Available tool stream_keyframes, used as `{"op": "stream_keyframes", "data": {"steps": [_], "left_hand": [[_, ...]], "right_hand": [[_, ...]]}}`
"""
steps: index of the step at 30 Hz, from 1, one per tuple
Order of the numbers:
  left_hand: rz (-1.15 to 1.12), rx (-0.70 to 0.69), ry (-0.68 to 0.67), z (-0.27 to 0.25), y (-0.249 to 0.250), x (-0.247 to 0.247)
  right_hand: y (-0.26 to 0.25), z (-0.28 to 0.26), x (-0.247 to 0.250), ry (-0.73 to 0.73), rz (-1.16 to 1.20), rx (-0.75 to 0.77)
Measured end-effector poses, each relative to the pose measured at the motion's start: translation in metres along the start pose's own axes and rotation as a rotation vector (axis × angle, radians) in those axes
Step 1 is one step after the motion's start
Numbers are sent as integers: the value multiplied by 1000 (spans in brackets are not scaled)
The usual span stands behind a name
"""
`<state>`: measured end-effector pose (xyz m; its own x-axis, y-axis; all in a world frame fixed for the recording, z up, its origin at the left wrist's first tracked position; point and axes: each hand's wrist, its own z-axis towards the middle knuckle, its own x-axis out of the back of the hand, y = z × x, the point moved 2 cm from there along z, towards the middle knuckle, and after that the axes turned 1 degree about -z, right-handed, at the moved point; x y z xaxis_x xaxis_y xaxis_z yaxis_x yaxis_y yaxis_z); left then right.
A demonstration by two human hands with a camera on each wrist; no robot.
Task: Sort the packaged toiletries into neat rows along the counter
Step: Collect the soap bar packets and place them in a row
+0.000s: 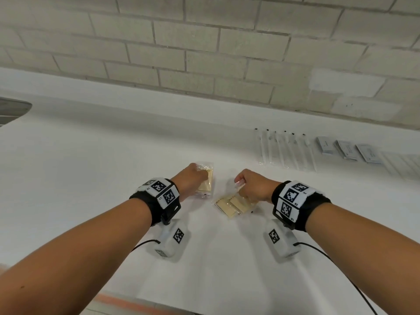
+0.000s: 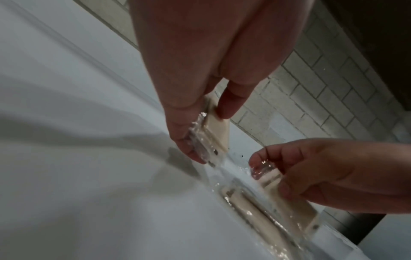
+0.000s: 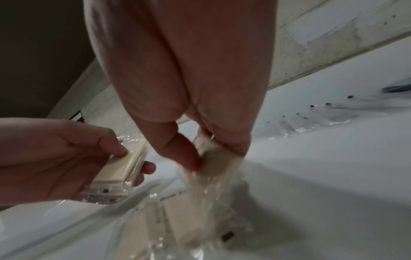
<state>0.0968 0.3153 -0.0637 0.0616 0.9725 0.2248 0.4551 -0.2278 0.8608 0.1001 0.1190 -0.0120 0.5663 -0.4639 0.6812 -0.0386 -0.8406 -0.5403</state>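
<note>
Head view: left hand (image 1: 191, 180) pinches soap packet (image 1: 205, 180), right hand (image 1: 254, 187) pinches another packet (image 1: 236, 205), mid counter (image 1: 91, 167). We should lift slowly, lay both parallel toward back edge, beside toothbrush row (image 1: 286, 151).
</note>
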Motion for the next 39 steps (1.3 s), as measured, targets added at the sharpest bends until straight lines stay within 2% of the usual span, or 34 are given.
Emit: {"op": "stream_keyframes", "data": {"steps": [6, 10, 17, 23, 28, 30, 32, 35, 39], "left_hand": [[45, 36, 6, -50, 14, -11], [41, 46, 12, -41, 4, -10], [-39, 82, -25, -43, -2, -12], [-109, 70, -33, -56, 0, -13], [-155, 83, -30, -56, -4, -8], [-148, 77, -33, -59, -5, -5], [-140, 93, -30, -60, -5, -2], [-122, 100, -29, -60, -9, -1], [-136, 83, -9, -65, -8, -2]], "right_hand": [[5, 3, -5, 60, -75, 31], [3, -2, -9, 50, -271, 2], [-9, -8, -20, 62, -427, -26], [-11, -11, -18, -56, -241, -65], [-21, -17, 0, 7, -4, 24], [-25, -20, -4, -26, 62, 35], [-27, -22, -17, -29, -15, 34], [-25, -24, -35, 78, -180, 26], [-27, -24, -43, 120, -382, -40]]}}
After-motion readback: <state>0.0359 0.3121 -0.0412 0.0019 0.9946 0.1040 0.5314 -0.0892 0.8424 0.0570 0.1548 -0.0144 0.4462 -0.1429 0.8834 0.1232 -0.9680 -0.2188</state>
